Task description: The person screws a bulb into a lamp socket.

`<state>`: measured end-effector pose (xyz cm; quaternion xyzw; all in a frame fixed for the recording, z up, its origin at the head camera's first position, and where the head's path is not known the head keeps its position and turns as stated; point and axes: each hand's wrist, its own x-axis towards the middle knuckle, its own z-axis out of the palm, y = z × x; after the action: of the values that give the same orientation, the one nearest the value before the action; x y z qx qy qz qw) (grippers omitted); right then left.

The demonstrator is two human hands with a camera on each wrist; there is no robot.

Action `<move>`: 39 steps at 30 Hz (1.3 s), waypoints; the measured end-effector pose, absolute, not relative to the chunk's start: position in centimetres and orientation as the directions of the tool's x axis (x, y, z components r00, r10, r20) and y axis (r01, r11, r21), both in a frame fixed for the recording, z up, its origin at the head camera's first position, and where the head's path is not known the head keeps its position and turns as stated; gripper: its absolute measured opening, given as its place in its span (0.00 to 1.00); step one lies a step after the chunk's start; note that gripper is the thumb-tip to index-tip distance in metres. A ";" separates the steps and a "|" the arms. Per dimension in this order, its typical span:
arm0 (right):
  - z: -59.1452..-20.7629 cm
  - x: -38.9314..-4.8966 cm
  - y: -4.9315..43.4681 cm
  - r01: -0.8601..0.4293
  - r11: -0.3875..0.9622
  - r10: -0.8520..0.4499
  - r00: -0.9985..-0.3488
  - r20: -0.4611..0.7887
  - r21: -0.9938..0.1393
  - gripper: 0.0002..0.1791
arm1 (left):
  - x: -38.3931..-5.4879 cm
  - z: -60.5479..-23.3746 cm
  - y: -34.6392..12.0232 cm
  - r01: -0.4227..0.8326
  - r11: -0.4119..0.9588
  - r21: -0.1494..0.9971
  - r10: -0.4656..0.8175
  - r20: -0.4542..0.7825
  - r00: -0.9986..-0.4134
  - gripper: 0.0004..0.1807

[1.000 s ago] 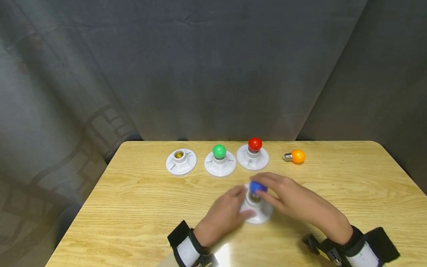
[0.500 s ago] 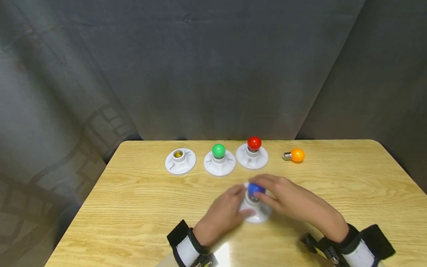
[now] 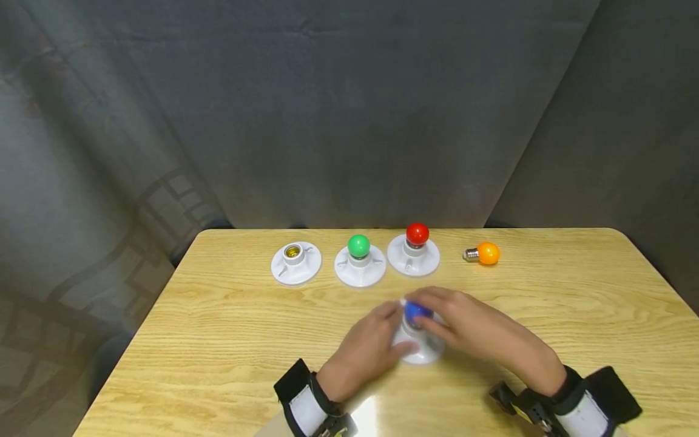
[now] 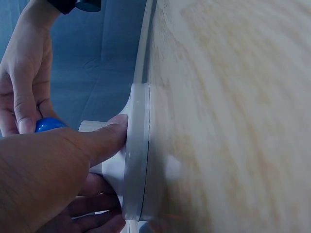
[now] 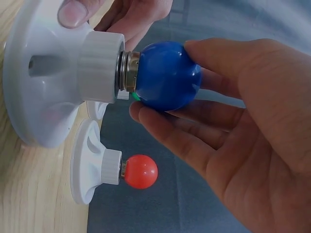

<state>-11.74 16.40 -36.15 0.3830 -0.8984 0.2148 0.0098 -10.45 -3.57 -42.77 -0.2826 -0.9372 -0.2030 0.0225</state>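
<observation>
A blue light bulb stands with its metal thread partly inside the collar of a white lamp socket. My right hand grips the blue glass between thumb and fingers, as the right wrist view shows. My left hand holds the socket's round base from the left; in the left wrist view its thumb lies on the base and the fingers curl round the far side. The base sits flat on the wooden table. In the head view my right fingers partly cover the bulb.
Behind the hands stand a bare white socket, a socket with a green bulb and one with a red bulb. An orange bulb lies loose on the table at the back right. A grey curtain hangs behind.
The blue bulb has sunk lower into the socket, with my right hand shifting slightly left along with it. My left hand stays on the base.
</observation>
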 end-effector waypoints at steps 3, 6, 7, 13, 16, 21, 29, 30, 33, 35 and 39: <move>-36.3 -11.8 16.4 -0.691 0.615 -0.685 -0.706 0.177 -0.379 0.17 | -10.5 -42.7 -3.5 0.537 0.760 0.366 0.520 0.155 -0.840 0.38; -36.4 -11.8 16.4 -0.688 0.619 -0.682 -0.710 0.175 -0.379 0.16 | -10.4 -42.7 -3.5 0.533 0.764 0.364 0.518 0.147 -0.843 0.38; -36.4 -11.8 16.3 -0.687 0.620 -0.681 -0.711 0.175 -0.378 0.16 | -10.4 -42.7 -3.4 0.532 0.765 0.363 0.518 0.145 -0.843 0.38; -36.4 -11.7 16.3 -0.676 0.630 -0.672 -0.721 0.166 -0.383 0.16 | -10.5 -42.6 -3.4 0.529 0.767 0.362 0.517 0.140 -0.845 0.39; -36.3 -11.7 16.2 -0.669 0.634 -0.667 -0.727 0.164 -0.388 0.16 | -10.5 -42.6 -3.4 0.527 0.767 0.367 0.516 0.137 -0.846 0.39; -36.4 -11.7 16.1 -0.681 0.626 -0.673 -0.718 0.179 -0.379 0.17 | -10.5 -42.7 -3.4 0.525 0.769 0.364 0.515 0.135 -0.847 0.38; -35.9 -11.3 16.0 -0.689 0.636 -0.677 -0.714 0.179 -0.348 0.20 | -10.4 -42.8 -3.5 0.544 0.771 0.332 0.525 0.154 -0.837 0.38; -35.7 -11.2 16.1 -0.689 0.637 -0.676 -0.715 0.177 -0.346 0.20 | -10.4 -42.8 -3.5 0.546 0.771 0.328 0.527 0.155 -0.836 0.38; -35.5 -11.1 16.2 -0.690 0.636 -0.680 -0.713 0.171 -0.347 0.21 | -10.5 -42.8 -3.5 0.545 0.771 0.330 0.527 0.152 -0.836 0.38; -35.4 -11.1 16.3 -0.692 0.629 -0.686 -0.709 0.166 -0.354 0.22 | -10.5 -42.8 -3.5 0.543 0.770 0.335 0.525 0.149 -0.838 0.38; -35.5 -11.1 16.5 -0.702 0.611 -0.701 -0.694 0.163 -0.365 0.22 | -10.5 -42.7 -3.5 0.536 0.769 0.349 0.522 0.143 -0.841 0.39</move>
<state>-11.07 16.52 -35.49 0.3910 -0.8975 0.2042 0.0017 -10.46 -3.50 -42.69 -0.2813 -0.9402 -0.1910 0.0188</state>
